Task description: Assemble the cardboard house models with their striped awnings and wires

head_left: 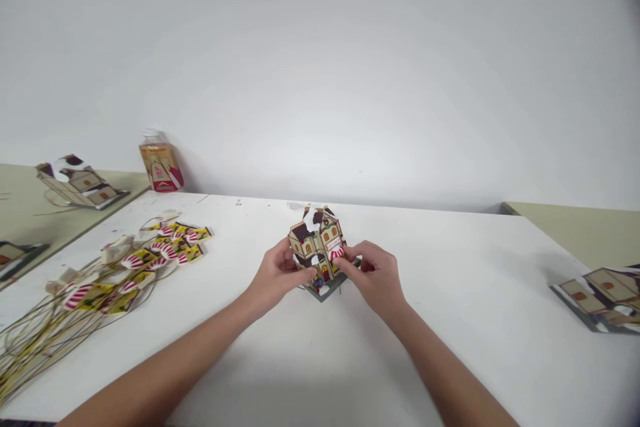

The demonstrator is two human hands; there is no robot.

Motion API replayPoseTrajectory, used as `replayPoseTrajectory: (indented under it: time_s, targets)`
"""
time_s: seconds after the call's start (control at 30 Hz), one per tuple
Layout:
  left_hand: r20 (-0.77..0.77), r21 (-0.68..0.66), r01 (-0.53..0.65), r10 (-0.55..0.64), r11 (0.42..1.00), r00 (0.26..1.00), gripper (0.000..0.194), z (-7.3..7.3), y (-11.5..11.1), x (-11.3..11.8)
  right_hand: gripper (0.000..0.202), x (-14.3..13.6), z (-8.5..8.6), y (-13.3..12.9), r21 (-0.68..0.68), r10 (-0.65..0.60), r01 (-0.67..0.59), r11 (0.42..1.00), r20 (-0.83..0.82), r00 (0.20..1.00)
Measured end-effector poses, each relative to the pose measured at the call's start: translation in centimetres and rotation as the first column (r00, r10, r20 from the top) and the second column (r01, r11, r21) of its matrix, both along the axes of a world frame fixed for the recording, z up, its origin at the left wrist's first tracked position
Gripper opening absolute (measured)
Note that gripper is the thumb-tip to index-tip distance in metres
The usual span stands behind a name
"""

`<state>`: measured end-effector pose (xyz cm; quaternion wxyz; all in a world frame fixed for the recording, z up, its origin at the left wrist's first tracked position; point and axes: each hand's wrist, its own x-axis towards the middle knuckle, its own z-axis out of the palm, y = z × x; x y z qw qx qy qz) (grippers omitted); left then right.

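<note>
A miniature model house with dark snow-capped roofs, small yellow windows and a grey base is held up between my hands over the white table. My left hand grips its left side, thumb at the lower front and fingers behind the wall. On the right, my right hand pinches at the front corner, thumb and finger at a red-and-white striped awning under a small sign. The fingertips behind the house are hidden.
Striped awning pieces with yellow panels and long wires lie in a bundle on the left of the white table. A bottle stands by the wall. Similar model houses sit at far left and right.
</note>
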<state>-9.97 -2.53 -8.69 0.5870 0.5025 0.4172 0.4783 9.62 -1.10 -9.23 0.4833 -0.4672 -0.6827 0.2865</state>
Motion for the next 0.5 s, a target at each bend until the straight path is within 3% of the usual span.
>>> replayPoseTrajectory:
  time_s: [0.13, 0.23, 0.3, 0.37, 0.4, 0.43, 0.5]
  targets:
    - [0.075, -0.028, -0.084, 0.086, 0.996, 0.993, 0.057, 1.2, 0.0, 0.2, 0.024, 1.1, 0.5, 0.0, 0.142, 0.023, -0.007, 0.99, -0.111, 0.994]
    - [0.13, -0.053, -0.274, 0.279, 0.96, 0.951, 0.056, 2.2, 0.2, -0.6, 0.026, 1.8, 0.5, 0.2, 0.248, 0.022, 0.01, 0.969, -0.126, 0.992]
    - [0.184, -0.038, -0.424, 0.423, 0.905, 0.887, 0.051, 3.0, 0.6, -2.3, 0.027, 2.0, 0.2, 0.2, 0.283, 0.008, 0.008, 0.959, -0.056, 0.998]
    - [0.244, 0.035, -0.597, 0.572, 0.802, 0.783, 0.045, 4.1, 0.8, -5.1, 0.028, 1.8, -0.1, 0.2, 0.298, -0.008, -0.01, 0.954, 0.057, 0.998]
    - [0.271, 0.081, -0.683, 0.643, 0.726, 0.716, 0.042, 4.8, 0.7, -7.0, 0.028, 1.6, -0.2, 0.1, 0.302, -0.013, -0.022, 0.953, 0.114, 0.993]
    - [0.304, 0.138, -0.777, 0.72, 0.615, 0.624, 0.041, 5.6, 0.4, -9.1, 0.028, 1.4, -0.4, 0.0, 0.306, -0.014, -0.038, 0.951, 0.167, 0.986]
    - [0.334, 0.177, -0.861, 0.794, 0.478, 0.509, 0.039, 7.4, -0.9, -13.4, 0.026, 0.8, -0.7, -0.4, 0.321, -0.02, -0.065, 0.945, 0.253, 0.967]
